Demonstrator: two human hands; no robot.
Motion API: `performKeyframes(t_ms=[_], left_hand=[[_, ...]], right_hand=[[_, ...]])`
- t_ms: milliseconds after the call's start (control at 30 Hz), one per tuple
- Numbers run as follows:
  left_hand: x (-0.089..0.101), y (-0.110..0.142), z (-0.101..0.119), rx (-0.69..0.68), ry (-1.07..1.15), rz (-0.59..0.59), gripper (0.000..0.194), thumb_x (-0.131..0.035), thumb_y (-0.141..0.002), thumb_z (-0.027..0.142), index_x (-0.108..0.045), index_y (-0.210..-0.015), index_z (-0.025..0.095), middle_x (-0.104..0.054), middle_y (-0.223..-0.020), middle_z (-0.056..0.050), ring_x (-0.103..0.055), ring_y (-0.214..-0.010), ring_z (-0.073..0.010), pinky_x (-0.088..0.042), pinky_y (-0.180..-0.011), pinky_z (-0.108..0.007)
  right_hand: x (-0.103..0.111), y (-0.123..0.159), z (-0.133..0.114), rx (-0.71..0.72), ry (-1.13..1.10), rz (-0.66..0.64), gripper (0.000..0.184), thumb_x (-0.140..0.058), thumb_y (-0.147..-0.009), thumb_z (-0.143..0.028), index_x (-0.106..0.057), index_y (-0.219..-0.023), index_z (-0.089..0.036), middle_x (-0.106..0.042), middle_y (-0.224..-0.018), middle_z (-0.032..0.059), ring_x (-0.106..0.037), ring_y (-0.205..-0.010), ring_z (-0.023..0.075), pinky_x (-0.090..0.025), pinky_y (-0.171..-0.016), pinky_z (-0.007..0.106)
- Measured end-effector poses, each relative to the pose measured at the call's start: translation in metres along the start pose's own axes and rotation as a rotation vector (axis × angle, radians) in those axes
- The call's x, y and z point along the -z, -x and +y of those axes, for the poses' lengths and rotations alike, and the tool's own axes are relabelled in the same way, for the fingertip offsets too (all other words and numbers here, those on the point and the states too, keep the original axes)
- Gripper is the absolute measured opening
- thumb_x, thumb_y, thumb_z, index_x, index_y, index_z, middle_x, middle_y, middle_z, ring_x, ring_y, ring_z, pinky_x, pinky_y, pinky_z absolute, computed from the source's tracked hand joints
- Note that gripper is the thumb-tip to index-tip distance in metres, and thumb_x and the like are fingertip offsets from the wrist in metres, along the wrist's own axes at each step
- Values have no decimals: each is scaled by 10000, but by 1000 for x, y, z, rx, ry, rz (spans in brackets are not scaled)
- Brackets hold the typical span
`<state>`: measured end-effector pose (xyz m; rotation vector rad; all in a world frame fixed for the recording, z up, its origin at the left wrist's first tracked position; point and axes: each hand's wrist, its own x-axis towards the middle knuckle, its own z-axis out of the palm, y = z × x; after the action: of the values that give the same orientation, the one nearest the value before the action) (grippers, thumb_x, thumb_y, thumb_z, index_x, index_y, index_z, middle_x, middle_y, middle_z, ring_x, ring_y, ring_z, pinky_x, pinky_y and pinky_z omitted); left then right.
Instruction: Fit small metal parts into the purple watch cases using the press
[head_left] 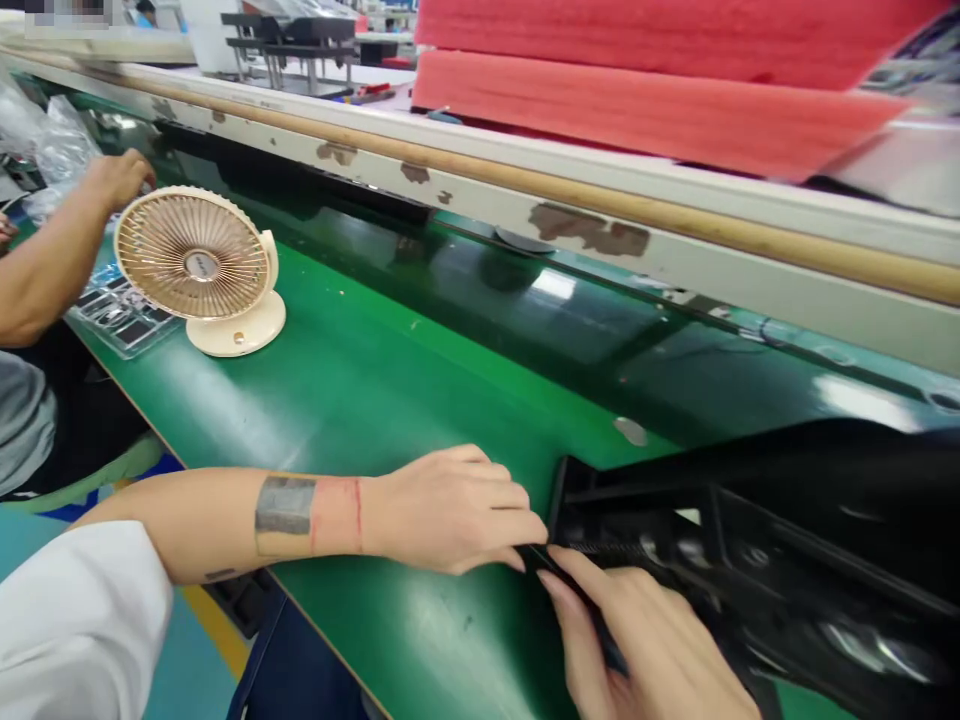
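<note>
A large black molded part (780, 520) with ribs and round fittings lies at the right of the green table. Reaching across from the left, my left hand (469, 510) has its fingers closed on a narrow black strip (536, 558) at the near end of this part. My right hand (637, 630) pinches the same strip between thumb and forefinger, close to the left fingertips. Whether the strip is separate or belongs to the large part, I cannot tell. My fingers hide some of it.
A cream desk fan (199, 265) stands on the green table (337, 400) at the left. Beyond it a co-worker's arm (64, 240) reaches over a clear tray (127, 315). Along the back run a dark conveyor belt (480, 270) and a raised rail, with red foam sheets (637, 100) above.
</note>
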<state>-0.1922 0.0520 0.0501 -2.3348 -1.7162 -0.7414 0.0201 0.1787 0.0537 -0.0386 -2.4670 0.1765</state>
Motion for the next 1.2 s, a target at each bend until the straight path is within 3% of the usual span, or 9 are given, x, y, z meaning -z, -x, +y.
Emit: performKeyframes(t_ms=[133, 267, 400, 467, 600, 733, 900, 1067, 1200], left_hand=[[3, 2, 1, -5, -27, -39, 313, -510, -1187, 275, -769, -1042, 176, -770, -883, -16, -647, -857, -199, -471, -860, -387], [1, 6, 4, 6, -18, -106, 303, -481, -1182, 220, -751, -1068, 146, -765, -840, -26, -661, -837, -213, -485, -866, -403], [7, 5, 8, 21, 47, -4, 319, -447, -1208, 294, -715, -1216, 122, -793, -973, -64, -684, -889, -216, -499, -872, -398], [11, 4, 10, 2, 43, 35, 292, -491, -1199, 310, -718, -1184, 125, -786, -986, -64, -680, -904, -218, -499, -879, -402], [12, 4, 10, -44, -17, -1, 295, -473, -1182, 181, -743, -1070, 140, -756, -886, -36, -665, -883, -216, -489, -911, -417], [7, 7, 10, -29, -22, -38, 355, -420, -1191, 182, -753, -1076, 134, -751, -884, -56, -652, -854, -222, -497, -921, -424], [6, 8, 9, 3, 11, -67, 316, -451, -1180, 204, -749, -1103, 133, -714, -867, -60, -625, -822, -235, -502, -828, -412], [10, 7, 12, 9, 29, -38, 206, -535, -1171, 234, -725, -1181, 155, -764, -1029, -74, -673, -886, -231, -478, -780, -394], [10, 6, 16, -22, 16, 22, 221, -509, -1173, 187, -720, -1125, 140, -746, -892, -51, -659, -784, -213, -471, -761, -390]], right_hand=[[-4, 2, 0, 24, -49, 27, 127, -712, -1075, -103, -731, -1200, -88, -709, -902, 56, -635, -768, 175, -503, -797, 346], [-4, 4, -2, -42, -51, 10, 193, -747, -1045, -94, -722, -1237, -101, -744, -1092, 108, -686, -953, 222, -535, -908, 368], [-3, 3, -6, -50, 24, -13, 136, -674, -1079, -92, -726, -1202, -118, -709, -964, 81, -623, -842, 214, -500, -783, 365], [-3, 3, -7, -60, 42, -14, 136, -618, -1114, -119, -721, -1202, -104, -694, -898, 70, -603, -787, 207, -486, -750, 365], [-3, 3, -10, -81, -35, -21, 152, -585, -1140, -144, -692, -1237, -95, -713, -880, 54, -619, -748, 186, -478, -750, 362], [-1, 3, -12, -110, -48, -31, 137, -679, -1111, -195, -684, -1228, -126, -737, -985, 76, -643, -854, 212, -484, -800, 370], [-1, 2, -13, -98, -1, -70, 97, -600, -1135, -143, -688, -1174, -138, -728, -961, 61, -616, -848, 206, -460, -784, 372], [-1, 0, -13, -87, 48, -54, 179, -551, -1173, -226, -697, -1139, -128, -713, -885, 51, -587, -806, 209, -443, -751, 394], [1, -1, -14, -100, 24, -81, 155, -567, -1167, -233, -696, -1149, -149, -740, -966, 62, -649, -860, 213, -515, -779, 394]])
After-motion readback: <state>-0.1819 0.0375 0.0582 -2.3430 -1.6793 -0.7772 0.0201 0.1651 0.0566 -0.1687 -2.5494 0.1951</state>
